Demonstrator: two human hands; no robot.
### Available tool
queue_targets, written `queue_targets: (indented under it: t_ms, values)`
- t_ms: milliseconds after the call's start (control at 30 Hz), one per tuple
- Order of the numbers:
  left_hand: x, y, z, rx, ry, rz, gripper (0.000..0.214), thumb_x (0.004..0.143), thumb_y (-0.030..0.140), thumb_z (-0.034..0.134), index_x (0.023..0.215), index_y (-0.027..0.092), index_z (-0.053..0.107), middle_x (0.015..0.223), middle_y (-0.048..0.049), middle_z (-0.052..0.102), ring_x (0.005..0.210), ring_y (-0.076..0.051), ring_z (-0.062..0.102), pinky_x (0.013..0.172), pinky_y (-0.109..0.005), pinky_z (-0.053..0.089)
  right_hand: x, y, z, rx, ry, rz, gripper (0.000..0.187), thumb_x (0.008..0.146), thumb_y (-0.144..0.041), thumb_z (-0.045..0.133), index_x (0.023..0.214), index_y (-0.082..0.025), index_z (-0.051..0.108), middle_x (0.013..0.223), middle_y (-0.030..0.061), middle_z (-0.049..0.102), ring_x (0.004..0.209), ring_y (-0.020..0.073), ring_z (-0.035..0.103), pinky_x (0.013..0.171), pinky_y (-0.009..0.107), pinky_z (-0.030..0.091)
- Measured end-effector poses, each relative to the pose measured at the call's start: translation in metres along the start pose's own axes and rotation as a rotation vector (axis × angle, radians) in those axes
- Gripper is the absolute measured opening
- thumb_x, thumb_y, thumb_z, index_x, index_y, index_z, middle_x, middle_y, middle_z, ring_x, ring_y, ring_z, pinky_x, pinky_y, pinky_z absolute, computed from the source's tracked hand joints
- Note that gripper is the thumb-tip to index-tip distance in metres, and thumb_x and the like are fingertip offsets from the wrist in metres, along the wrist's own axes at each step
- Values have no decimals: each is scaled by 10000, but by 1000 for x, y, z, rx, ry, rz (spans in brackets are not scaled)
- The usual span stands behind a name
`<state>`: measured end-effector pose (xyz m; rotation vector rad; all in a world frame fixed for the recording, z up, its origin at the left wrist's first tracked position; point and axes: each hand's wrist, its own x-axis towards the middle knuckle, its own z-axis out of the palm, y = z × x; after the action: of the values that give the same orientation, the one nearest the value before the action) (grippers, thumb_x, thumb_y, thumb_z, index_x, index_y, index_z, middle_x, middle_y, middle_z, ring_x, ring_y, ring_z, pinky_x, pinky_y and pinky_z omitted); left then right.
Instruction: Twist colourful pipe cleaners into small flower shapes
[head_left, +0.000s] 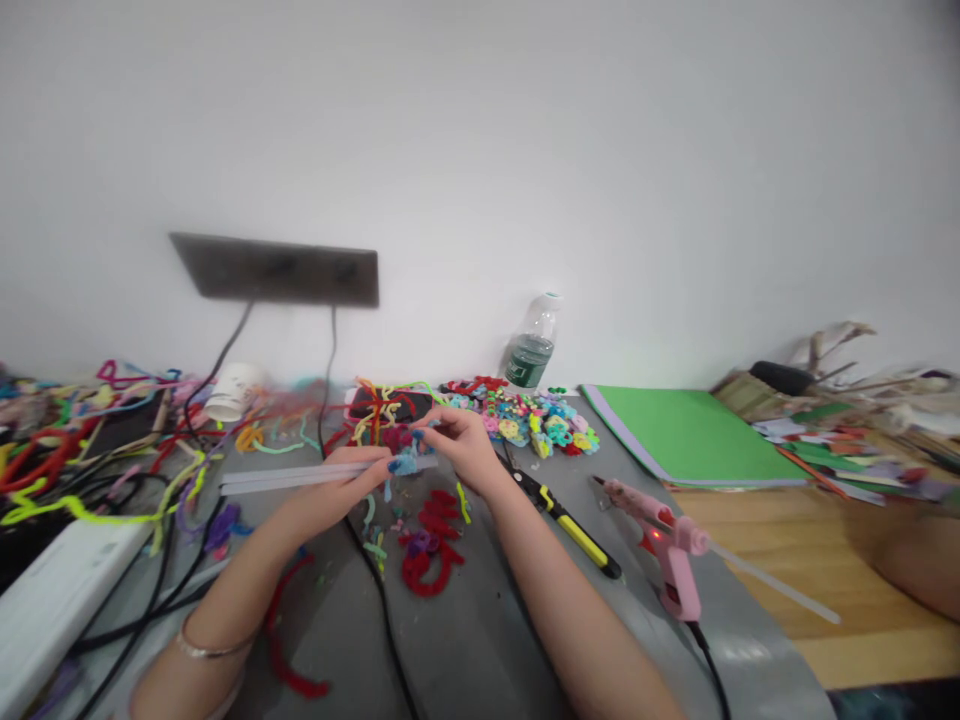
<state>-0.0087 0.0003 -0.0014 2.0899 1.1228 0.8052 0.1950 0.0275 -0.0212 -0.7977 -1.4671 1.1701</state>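
A small light-blue fuzzy pipe cleaner piece point(405, 461) sits between my fingertips at the middle of the grey mat. My left hand point(349, 490) pinches it from the left, and my right hand point(456, 448) pinches it from the upper right. Fine detail of the piece is blurred and partly covered by fingers. Long translucent glue sticks point(281, 480) lie beside my left hand. Just below the hands is a red coiled pipe cleaner point(439, 515) with a purple bit point(421, 543). Yellow-and-black handled pliers point(574, 530) rest to the right of my right wrist.
A pink glue gun point(667, 550) with a lit red light lies right, its cord running forward. Behind are a pile of colourful fuzzy pieces point(540, 420), a water bottle point(532, 345) and green sheets point(682, 435). Tangled pipe cleaners, cables and a white power strip point(67, 610) crowd the left. Another person's arm point(926, 560) shows right.
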Motion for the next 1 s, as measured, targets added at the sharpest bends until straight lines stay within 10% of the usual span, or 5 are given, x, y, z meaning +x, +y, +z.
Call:
queue_targets:
  t_ms: [600, 1000]
  values:
    - [1, -8, 6, -137, 319, -95, 420, 857, 561, 496, 768, 188, 669, 671, -26, 655, 669, -199, 593, 618, -280, 492, -2, -3, 5, 79, -188, 61, 322, 808, -486, 693, 790, -172, 621, 615, -25, 582, 551, 99, 505, 543, 220, 405]
    - [4, -7, 3, -48, 235, -27, 346, 899, 448, 500, 770, 199, 704, 712, -8, 685, 674, -177, 586, 614, -247, 450, -6, -2, 13, 280, -286, 113, 380, 835, -440, 701, 1083, -188, 561, 635, -31, 670, 550, 113, 635, 545, 221, 529]
